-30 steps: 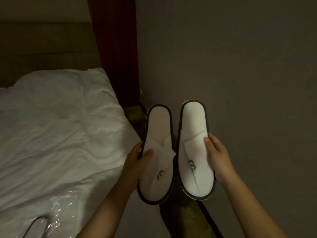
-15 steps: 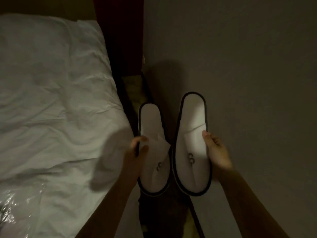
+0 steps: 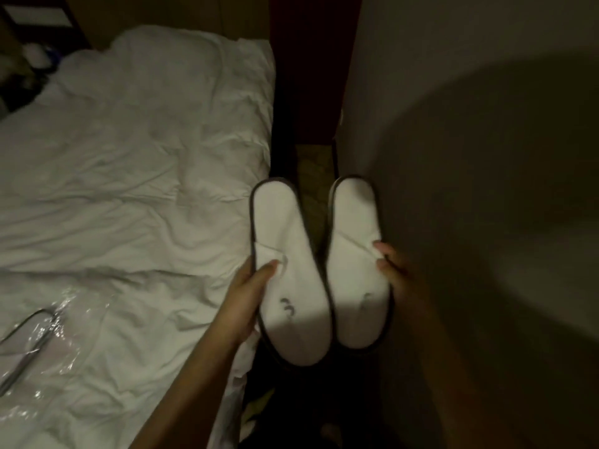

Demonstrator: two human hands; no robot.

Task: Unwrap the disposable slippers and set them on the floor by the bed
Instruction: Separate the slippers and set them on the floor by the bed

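I hold two white disposable slippers with dark edging side by side over the narrow gap between bed and wall. My left hand (image 3: 248, 299) grips the left slipper (image 3: 287, 254) at its strap, thumb on top. My right hand (image 3: 393, 273) grips the right slipper (image 3: 355, 254) at its outer edge. Both slippers are unwrapped, with toes towards me and heels away. The patterned floor (image 3: 312, 166) shows between and beyond them. The clear plastic wrapper (image 3: 48, 322) lies crumpled on the bed at the lower left.
The bed with a rumpled white duvet (image 3: 136, 176) fills the left side. A plain wall (image 3: 470, 157) rises close on the right, and a dark red curtain (image 3: 311, 59) hangs at the far end of the gap. Dark items sit at the far left (image 3: 22, 76).
The view has shifted down and left, showing more of the bed and the wrapper. Both hands have carried the slippers lower into the gap, still side by side.
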